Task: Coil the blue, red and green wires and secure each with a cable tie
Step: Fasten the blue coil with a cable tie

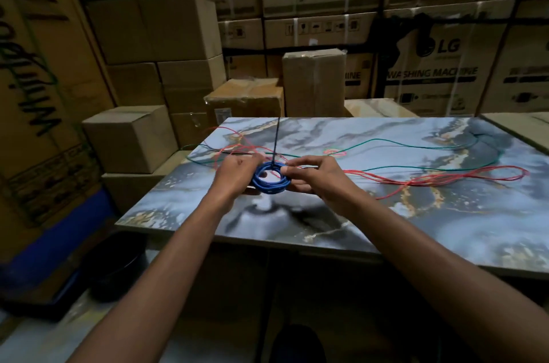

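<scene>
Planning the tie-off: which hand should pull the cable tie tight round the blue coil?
Probably right: the right hand pinches the blue coil lightly at its rim, while the left hand grips it.

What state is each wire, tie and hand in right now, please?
blue wire: coiled into a ring, held by both hands.
black cable tie: tail sticking up from the coil; whether it is cinched cannot be told.
red wire: loose, uncoiled on the table.
green wire: loose, uncoiled.
left hand: gripping the coil.
right hand: pinching the coil.
</scene>
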`<state>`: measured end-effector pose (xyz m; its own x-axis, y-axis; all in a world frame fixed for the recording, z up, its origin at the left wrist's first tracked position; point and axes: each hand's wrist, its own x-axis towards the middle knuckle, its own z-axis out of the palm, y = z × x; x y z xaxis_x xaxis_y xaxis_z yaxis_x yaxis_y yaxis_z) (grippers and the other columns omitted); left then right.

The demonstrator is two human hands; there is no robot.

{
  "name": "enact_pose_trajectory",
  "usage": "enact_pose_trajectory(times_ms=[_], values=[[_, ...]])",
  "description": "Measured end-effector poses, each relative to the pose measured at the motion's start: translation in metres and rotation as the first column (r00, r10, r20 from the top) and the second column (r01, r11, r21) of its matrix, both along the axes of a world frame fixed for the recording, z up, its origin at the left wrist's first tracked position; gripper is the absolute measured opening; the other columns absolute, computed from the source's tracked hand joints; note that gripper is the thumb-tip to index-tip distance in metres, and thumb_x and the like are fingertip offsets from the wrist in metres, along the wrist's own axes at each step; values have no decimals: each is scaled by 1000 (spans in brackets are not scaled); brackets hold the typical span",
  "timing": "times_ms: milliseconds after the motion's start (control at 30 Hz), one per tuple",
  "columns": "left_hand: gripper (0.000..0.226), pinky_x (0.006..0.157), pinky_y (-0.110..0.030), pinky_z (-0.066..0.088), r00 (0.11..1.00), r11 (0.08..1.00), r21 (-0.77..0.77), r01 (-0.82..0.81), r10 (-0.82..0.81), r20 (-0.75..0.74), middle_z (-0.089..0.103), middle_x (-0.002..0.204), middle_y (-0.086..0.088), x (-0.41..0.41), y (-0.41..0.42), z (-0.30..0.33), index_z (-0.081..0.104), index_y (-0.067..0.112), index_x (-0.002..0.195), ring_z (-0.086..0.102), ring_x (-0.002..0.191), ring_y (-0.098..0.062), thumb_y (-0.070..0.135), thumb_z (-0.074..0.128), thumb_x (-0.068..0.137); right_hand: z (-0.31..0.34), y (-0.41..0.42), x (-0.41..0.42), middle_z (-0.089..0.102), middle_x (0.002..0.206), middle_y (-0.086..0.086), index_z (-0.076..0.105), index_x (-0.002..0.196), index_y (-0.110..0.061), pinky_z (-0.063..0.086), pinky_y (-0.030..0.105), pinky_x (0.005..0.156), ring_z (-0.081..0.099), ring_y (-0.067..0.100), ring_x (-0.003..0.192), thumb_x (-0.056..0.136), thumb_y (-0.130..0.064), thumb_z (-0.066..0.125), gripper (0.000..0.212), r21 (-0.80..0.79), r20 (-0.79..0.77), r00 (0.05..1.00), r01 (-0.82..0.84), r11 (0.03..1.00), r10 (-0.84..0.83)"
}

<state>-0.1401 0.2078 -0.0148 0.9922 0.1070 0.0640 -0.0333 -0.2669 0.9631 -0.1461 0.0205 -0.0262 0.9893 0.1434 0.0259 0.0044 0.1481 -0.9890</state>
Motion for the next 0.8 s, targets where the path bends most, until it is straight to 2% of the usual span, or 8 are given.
enact_pose_trajectory(times_ms=[67,167,333,400,467,600,667,800], values=[[36,75,-45,62,997,996,36,-82,82,-11,76,86,-10,-6,28,-2,75,9,87,73,82,-30,42,61,87,-1,23,-2,73,92,24,67,110,10,62,27,67,75,22,69,84,2,78,29,-15,-30,999,-35,999,34],[32,61,-30,54,986,986,12,-165,165,-20,75,89,-10,-17,61,-8,73,9,88,68,70,-23,35,56,96,-5,53,-7,73,94,24,67,110,13,62,25,65,74,21,68,84,2,78,31,-25,-72,995,-77,997,75],[20,58,-29,53,971,971,-5,-237,236,-47,75,91,-15,-29,87,-23,72,7,86,67,70,-24,19,58,94,-16,88,-15,76,92,24,70,107,2,63,31,65,75,24,69,83,-9,82,29,-96,-126,990,-75,993,63],[18,55,-27,53,968,969,-15,-248,247,-36,74,91,-15,-30,88,-25,73,8,86,67,69,-22,17,60,94,-21,92,-14,76,91,23,71,105,1,64,33,68,76,24,72,84,-15,84,29,-222,-64,998,-37,974,24],[16,55,-26,53,968,968,-2,-252,252,-23,74,90,-14,-30,88,-25,73,8,86,68,69,-21,17,62,94,-25,91,-13,77,83,17,73,101,-3,64,32,65,76,21,67,85,-21,83,27,-425,85,996,30,905,7],[14,69,-41,61,955,948,115,-296,291,58,75,81,-5,-27,86,-22,74,16,78,73,78,-23,20,66,88,-25,82,-12,76,75,3,78,92,-12,62,36,62,73,17,63,91,-40,74,28,-666,269,960,129,735,75],[14,71,-46,63,939,924,178,-338,317,134,74,74,1,-26,82,-19,74,20,73,72,76,-19,22,67,85,-22,76,-11,76,75,4,78,90,-12,60,36,62,72,19,62,94,-45,70,34,-665,264,961,117,737,86],[12,70,-37,60,915,892,260,-370,302,267,72,74,4,-22,60,-7,78,20,84,70,76,-17,24,67,83,-23,58,-3,72,77,9,75,93,-2,58,32,61,63,17,58,97,-38,67,37,-487,110,991,-9,874,72]])
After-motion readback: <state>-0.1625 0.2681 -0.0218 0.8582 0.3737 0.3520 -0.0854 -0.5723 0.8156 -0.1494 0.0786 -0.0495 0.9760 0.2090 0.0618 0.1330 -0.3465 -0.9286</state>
